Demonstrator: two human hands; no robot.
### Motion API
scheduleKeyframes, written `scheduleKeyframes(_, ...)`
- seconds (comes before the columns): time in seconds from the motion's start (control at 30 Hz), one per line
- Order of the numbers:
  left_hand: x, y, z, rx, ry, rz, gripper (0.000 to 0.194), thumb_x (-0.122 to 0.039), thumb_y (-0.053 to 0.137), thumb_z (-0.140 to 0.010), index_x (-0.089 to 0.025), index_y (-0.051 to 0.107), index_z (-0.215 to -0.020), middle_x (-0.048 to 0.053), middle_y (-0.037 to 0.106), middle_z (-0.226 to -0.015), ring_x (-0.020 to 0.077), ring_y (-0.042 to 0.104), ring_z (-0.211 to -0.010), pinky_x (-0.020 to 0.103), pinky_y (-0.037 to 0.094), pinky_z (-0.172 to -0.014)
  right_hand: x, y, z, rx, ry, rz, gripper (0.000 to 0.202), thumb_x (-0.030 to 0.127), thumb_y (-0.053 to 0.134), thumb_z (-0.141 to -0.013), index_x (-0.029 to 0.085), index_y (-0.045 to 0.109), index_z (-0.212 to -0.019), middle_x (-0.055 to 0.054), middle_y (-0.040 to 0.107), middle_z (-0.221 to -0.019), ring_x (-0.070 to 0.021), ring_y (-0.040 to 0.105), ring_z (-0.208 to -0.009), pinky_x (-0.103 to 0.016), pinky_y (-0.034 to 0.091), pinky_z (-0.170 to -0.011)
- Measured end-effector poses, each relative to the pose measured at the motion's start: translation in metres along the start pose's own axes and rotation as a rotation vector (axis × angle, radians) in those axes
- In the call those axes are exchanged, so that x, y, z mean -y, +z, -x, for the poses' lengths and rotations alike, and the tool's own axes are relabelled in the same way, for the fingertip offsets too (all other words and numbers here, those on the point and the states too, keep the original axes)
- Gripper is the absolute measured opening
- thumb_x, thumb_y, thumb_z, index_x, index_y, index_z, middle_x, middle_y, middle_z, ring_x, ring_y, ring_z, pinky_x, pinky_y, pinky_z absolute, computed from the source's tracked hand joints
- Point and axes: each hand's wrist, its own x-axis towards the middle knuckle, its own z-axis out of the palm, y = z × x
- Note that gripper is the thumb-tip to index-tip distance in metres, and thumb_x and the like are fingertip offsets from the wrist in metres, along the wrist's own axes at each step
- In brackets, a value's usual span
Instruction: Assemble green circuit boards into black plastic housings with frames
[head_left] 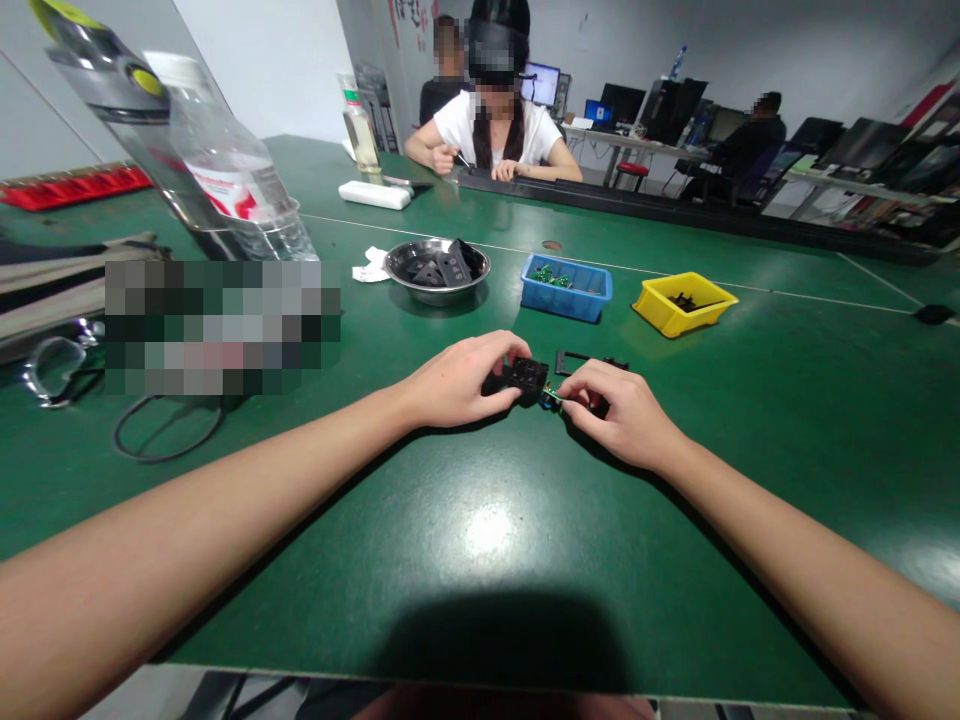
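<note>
Head view: left hand [476, 378] grips a black housing [531, 374]; right hand [613, 412] pinches a small green board [553, 394] just beside it. Worktop [382, 530] stretches from both to its near edge. Red-and-white bottle label [234, 188] unreadable.

Both arms [247, 520] reach forward, fingers [592, 378] curled inward.

The blue bin [559, 300] has a silver bowl [437, 295] left, yellow tray [658, 312] right, black part [531, 374] nearer, green table [420, 520] beneath.
</note>
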Motion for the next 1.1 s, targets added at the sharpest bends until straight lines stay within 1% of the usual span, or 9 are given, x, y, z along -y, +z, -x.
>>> scheduleKeyframes(0.13, -0.0004, -0.0005, 0.0004, 0.001, -0.025, -0.009, 0.035, -0.031, 0.059, -0.086, -0.019, 0.053, -0.118, 0.003, 0.064, -0.093, 0.0203, 0.065, -0.084, 0.033, 0.05, -0.08, 0.0, 0.0, 0.0, -0.004, -0.004, -0.002, 0.01, 0.01, 0.062, -0.087, 0.019, 0.066, -0.087, -0.001, 0.063, -0.077, -0.0148, 0.056, -0.068, -0.028, 0.043, -0.065)
scheduleKeyframes(0.33, 0.0014, 0.0011, 0.0016, 0.02, -0.043, -0.001, 0.036, -0.032, 0.058, -0.085, -0.02, 0.05, -0.117, 0.003, 0.063, -0.094, 0.0207, 0.065, -0.083, 0.033, 0.05, -0.078, -0.0008, 0.001, -0.0001, -0.012, -0.016, -0.003, 0.01, 0.01, 0.062, -0.087, 0.019, 0.066, -0.087, -0.001, 0.063, -0.077, -0.0143, 0.055, -0.067, -0.027, 0.043, -0.065)
scheduleKeyframes(0.43, 0.0013, 0.0015, 0.001, 0.036, -0.02, 0.001, 0.034, -0.031, 0.058, -0.085, -0.02, 0.052, -0.117, 0.003, 0.064, -0.094, 0.0201, 0.065, -0.084, 0.032, 0.049, -0.078, -0.0011, 0.0013, 0.0, -0.018, -0.025, 0.001, 0.009, 0.01, 0.062, -0.087, 0.018, 0.066, -0.086, -0.001, 0.062, -0.076, -0.0141, 0.055, -0.067, -0.027, 0.043, -0.066)
scheduleKeyframes(0.53, 0.0005, 0.0012, -0.0001, 0.05, 0.017, 0.016, 0.031, -0.03, 0.06, -0.086, -0.02, 0.054, -0.115, 0.004, 0.066, -0.099, 0.0201, 0.066, -0.09, 0.032, 0.05, -0.083, -0.0012, 0.0012, 0.0005, -0.01, -0.038, -0.009, 0.01, 0.01, 0.062, -0.088, 0.019, 0.066, -0.087, -0.001, 0.062, -0.076, -0.0141, 0.055, -0.067, -0.027, 0.044, -0.065)
scheduleKeyframes(0.67, 0.001, 0.0014, -0.0001, 0.051, 0.051, 0.031, 0.031, -0.027, 0.061, -0.086, -0.019, 0.056, -0.116, 0.006, 0.067, -0.108, 0.0198, 0.066, -0.096, 0.031, 0.05, -0.086, -0.0002, 0.0017, 0.0016, -0.003, -0.091, -0.041, 0.01, 0.011, 0.062, -0.09, 0.019, 0.067, -0.09, -0.002, 0.063, -0.078, -0.0145, 0.058, -0.069, -0.027, 0.046, -0.066)
scheduleKeyframes(0.77, 0.0021, 0.0019, 0.0003, 0.05, 0.069, 0.029, 0.032, -0.027, 0.062, -0.087, -0.019, 0.056, -0.118, 0.007, 0.066, -0.111, 0.0197, 0.065, -0.098, 0.031, 0.05, -0.086, 0.0023, 0.0024, 0.0023, -0.022, -0.133, -0.067, 0.01, 0.011, 0.062, -0.091, 0.019, 0.067, -0.091, -0.003, 0.065, -0.081, -0.0148, 0.06, -0.072, -0.027, 0.048, -0.067)
scheduleKeyframes(0.93, 0.0015, 0.0012, -0.0006, 0.062, 0.098, 0.017, 0.03, -0.027, 0.061, -0.088, -0.018, 0.057, -0.117, 0.008, 0.065, -0.112, 0.0207, 0.063, -0.101, 0.032, 0.05, -0.089, 0.0073, 0.0024, 0.0027, -0.08, -0.17, -0.089, 0.009, 0.011, 0.061, -0.092, 0.018, 0.067, -0.093, -0.004, 0.065, -0.082, -0.014, 0.06, -0.071, -0.027, 0.049, -0.066)
scheduleKeyframes(1.1, 0.0014, 0.0008, -0.0012, 0.054, 0.123, 0.01, 0.029, -0.025, 0.06, -0.088, -0.018, 0.058, -0.115, 0.008, 0.064, -0.11, 0.0206, 0.062, -0.1, 0.032, 0.05, -0.089, 0.0087, 0.002, 0.0027, -0.093, -0.169, -0.082, 0.011, 0.01, 0.06, -0.09, 0.019, 0.066, -0.092, -0.003, 0.065, -0.081, -0.0145, 0.06, -0.07, -0.027, 0.049, -0.065)
